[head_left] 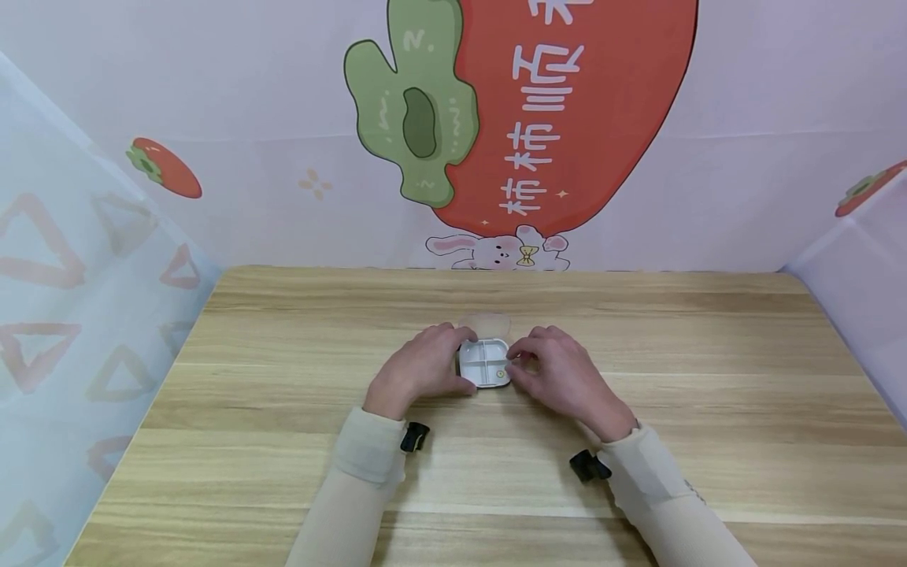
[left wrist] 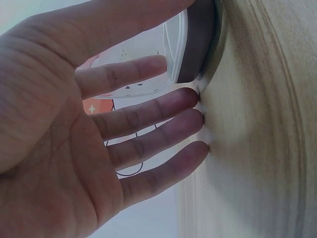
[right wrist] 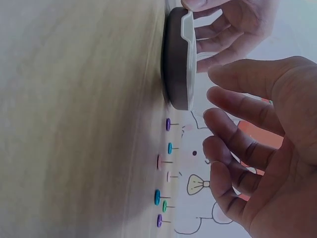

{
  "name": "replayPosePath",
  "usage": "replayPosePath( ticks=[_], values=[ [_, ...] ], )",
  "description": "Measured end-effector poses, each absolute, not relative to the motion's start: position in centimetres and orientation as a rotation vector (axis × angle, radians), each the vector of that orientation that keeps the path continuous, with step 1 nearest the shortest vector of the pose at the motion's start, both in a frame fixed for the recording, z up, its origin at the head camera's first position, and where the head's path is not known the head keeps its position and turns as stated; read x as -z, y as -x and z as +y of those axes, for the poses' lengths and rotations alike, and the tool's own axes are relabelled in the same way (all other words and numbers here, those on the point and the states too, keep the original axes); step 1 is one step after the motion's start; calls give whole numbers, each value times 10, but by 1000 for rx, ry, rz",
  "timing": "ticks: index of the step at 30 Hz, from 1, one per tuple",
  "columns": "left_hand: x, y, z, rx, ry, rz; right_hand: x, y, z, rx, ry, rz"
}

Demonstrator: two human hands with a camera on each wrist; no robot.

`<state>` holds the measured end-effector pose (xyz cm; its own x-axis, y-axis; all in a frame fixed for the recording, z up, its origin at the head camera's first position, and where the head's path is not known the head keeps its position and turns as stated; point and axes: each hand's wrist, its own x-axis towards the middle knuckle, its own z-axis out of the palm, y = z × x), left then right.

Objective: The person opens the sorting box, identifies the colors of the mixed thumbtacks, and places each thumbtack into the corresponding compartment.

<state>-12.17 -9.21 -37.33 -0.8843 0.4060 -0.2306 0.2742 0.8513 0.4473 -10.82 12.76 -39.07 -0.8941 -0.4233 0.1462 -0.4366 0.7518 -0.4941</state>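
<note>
A small pill box (head_left: pixel 485 363) with four white compartments and a dark brown outer wall (right wrist: pixel 174 64) stands on the table. Its clear lid (head_left: pixel 490 324) is flipped back on the far side. In the front right compartment lies a small round yellow piece (head_left: pixel 500 374). My left hand (head_left: pixel 427 364) grips the box from the left, thumb at the front edge and forefinger at the back. At the box's right side is my right hand (head_left: pixel 560 372). In the right wrist view its thumb and forefinger tips are close but apart, with nothing visible between them.
Several small coloured discs with thin upright pins, such as a blue one (right wrist: pixel 157 197) and a purple one (right wrist: pixel 168 124), sit on the table past the box in the right wrist view. The wooden table (head_left: pixel 283 441) ends at a printed backdrop (head_left: pixel 283 220).
</note>
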Motion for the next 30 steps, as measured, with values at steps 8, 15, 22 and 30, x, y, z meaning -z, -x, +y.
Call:
replayPosePath(
  ticks=[8, 15, 22, 30],
  values=[
    [374, 121, -92, -593, -497, 2704, 388, 110, 133, -829, -715, -2905],
    [374, 122, -92, -592, -500, 2706, 385, 112, 139, -848, -686, -2913],
    [375, 122, -92, -589, -493, 2704, 386, 114, 142, -860, -682, -2918],
    [374, 122, -92, -588, -492, 2705, 386, 116, 145, -844, -673, -2948]
  ],
)
